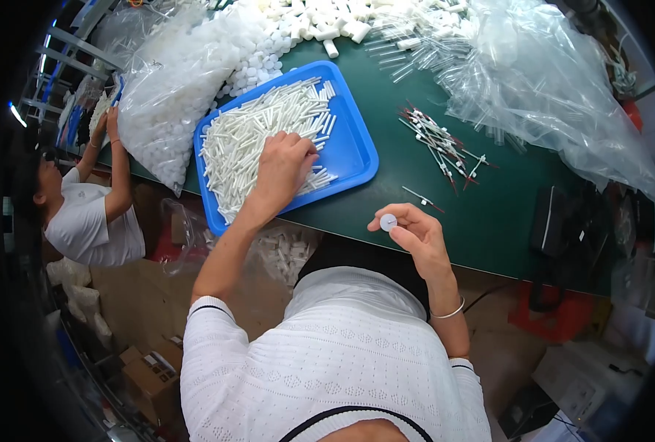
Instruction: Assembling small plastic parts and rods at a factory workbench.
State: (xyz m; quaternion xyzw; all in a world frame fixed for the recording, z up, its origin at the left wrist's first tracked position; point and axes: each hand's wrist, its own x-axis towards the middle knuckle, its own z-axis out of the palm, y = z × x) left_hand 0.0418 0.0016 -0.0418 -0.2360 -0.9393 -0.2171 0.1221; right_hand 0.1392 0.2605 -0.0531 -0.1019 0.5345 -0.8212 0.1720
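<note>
My left hand [284, 163] is over the blue tray [360, 140], its fingers curled together and bent down among a heap of short white tubes [232, 151]. Its fingertips are hidden, so what they pinch, if anything, does not show. Above the table's near edge, my right hand [423, 236] pinches a small round white cap [388, 222] between thumb and fingers. Just beyond that hand lies a single thin stick with a white piece and a red end [423, 199]. Farther off is a loose pile of similar red-ended sticks [442, 144].
A clear bag of white caps [162, 118] leans left of the tray. White cylinders [331, 29], clear tubes [405, 55] and a large plastic bag [541, 81] cover the far side. A black device [552, 221] stands at right. Another person [95, 214] works at far left.
</note>
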